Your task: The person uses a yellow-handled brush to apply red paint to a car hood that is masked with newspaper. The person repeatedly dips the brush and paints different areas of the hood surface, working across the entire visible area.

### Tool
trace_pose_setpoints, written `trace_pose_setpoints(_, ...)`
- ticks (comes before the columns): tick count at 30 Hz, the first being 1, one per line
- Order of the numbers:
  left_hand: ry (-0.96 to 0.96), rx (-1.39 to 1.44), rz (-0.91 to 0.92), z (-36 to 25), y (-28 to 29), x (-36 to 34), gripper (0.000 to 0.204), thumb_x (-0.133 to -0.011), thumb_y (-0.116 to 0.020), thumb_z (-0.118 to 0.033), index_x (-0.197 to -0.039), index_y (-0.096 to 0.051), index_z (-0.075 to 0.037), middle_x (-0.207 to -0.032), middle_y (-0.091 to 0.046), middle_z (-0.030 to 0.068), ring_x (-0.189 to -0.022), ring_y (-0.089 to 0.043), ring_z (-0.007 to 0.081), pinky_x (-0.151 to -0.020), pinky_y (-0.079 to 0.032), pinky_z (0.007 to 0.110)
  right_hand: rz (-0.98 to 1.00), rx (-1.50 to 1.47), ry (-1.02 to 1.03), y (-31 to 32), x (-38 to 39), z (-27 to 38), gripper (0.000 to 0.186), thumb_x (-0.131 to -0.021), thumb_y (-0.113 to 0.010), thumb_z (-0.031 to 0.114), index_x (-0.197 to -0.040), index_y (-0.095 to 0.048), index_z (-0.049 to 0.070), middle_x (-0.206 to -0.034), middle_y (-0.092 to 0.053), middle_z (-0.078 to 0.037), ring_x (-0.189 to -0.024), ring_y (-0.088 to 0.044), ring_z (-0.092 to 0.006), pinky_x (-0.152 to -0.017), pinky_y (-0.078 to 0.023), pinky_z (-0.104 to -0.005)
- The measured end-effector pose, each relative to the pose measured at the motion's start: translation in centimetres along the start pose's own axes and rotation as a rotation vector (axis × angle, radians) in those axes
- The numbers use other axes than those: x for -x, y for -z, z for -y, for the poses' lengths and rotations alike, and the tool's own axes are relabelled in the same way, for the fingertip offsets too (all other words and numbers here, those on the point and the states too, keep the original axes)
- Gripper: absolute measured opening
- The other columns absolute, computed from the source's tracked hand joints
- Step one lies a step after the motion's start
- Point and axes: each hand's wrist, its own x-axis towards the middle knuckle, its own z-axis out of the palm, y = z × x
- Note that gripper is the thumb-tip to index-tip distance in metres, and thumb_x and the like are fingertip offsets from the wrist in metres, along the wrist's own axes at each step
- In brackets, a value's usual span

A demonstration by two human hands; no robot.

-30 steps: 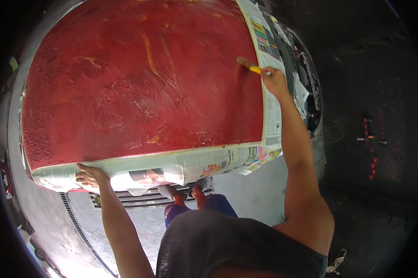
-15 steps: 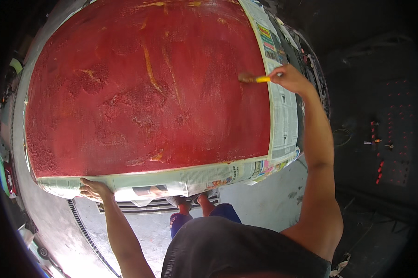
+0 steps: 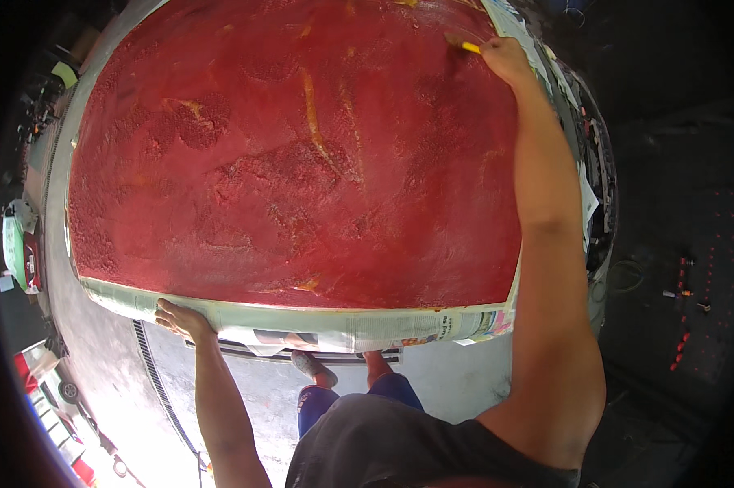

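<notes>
Nearest, a dark shirt [image 3: 375,435] is covering much of the person's legs [image 3: 397,392]. A newspaper strip [image 3: 383,328] along the near edge of a red-coated vehicle panel [image 3: 269,220] is hiding most of the right foot [image 3: 376,368]. The left hand [image 3: 187,320] is resting on that strip, its grip spreading loosely with nothing visible in it. The right forearm [image 3: 550,175] is blocking part of the panel's right border. Near the panel's far right corner, the right hand [image 3: 507,60] is holding a yellow-handled paintbrush [image 3: 469,47], its grip narrowly wrapping the handle end. The brush's long axis is running sideways, bristles pointing left and slightly away; they are blurring into the red, making contact hard to tell. Farther off, a white car [image 3: 68,392] is standing at lower left.
</notes>
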Motion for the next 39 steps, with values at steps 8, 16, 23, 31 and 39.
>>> trace_pose_setpoints(8,-0.018,-0.011,-0.025,-0.3,0.0,0.3,0.099,-0.096,-0.016,-0.076,-0.159,-0.016,0.0,-0.166,-0.008,0.0247,-0.153,-0.013,0.0419,-0.124,-0.018,0.053,0.049,-0.069,0.043,6.3,2.5,2.0,0.03,-0.083,-0.066,0.029,-0.097,-0.078,0.005,-0.082,-0.073,-0.019,-0.079,-0.072,-0.0314,-0.077,-0.054,-0.0395)
trace_pose_setpoints(16,-0.046,-0.027,-0.01,0.0,0.1,0.0,0.099,-0.096,-0.016,-0.075,-0.159,-0.015,0.002,-0.166,-0.008,0.0257,-0.154,-0.014,0.0395,-0.126,-0.018,0.049,0.125,-0.016,0.015,3.7,9.6,0.8,0.028,-0.085,-0.063,0.027,-0.096,-0.078,0.007,-0.088,-0.073,-0.022,-0.085,-0.073,-0.0353,-0.079,-0.055,-0.0419)
trace_pose_setpoints(23,-0.054,-0.009,0.01,0.0,0.0,0.0,0.095,-0.099,-0.017,-0.07,-0.158,-0.013,0.004,-0.167,-0.004,0.0259,-0.156,-0.005,0.0354,-0.127,-0.012,0.047,0.013,-0.138,-0.038,6.4,6.5,1.5,0.026,-0.086,-0.06,0.025,-0.094,-0.078,0.007,-0.087,-0.074,-0.02,-0.086,-0.072,-0.0344,-0.078,-0.055,-0.0425)
trace_pose_setpoints(31,-0.076,-0.037,-0.041,0.4,0.0,-0.1,0.1,-0.097,-0.019,-0.074,-0.157,-0.016,0.006,-0.165,-0.011,0.0287,-0.153,-0.017,0.04,-0.125,-0.018,0.049,-0.131,-0.211,0.074,-1.2,1.1,4.9,0.025,-0.088,-0.062,0.027,-0.099,-0.078,0.012,-0.093,-0.074,-0.02,-0.092,-0.072,-0.0357,-0.087,-0.054,-0.0442)
trace_pose_setpoints(39,-0.076,-0.059,-0.009,-0.4,0.4,0.5,0.094,-0.1,-0.017,-0.069,-0.157,-0.013,0.006,-0.164,-0.009,0.03,-0.153,-0.016,0.04,-0.125,-0.018,0.048,0.378,0.134,0.216,8.5,12.5,3.4,0.026,-0.089,-0.064,0.024,-0.1,-0.076,0.004,-0.078,-0.071,-0.015,-0.073,-0.068,-0.0245,-0.072,-0.052,-0.0399)
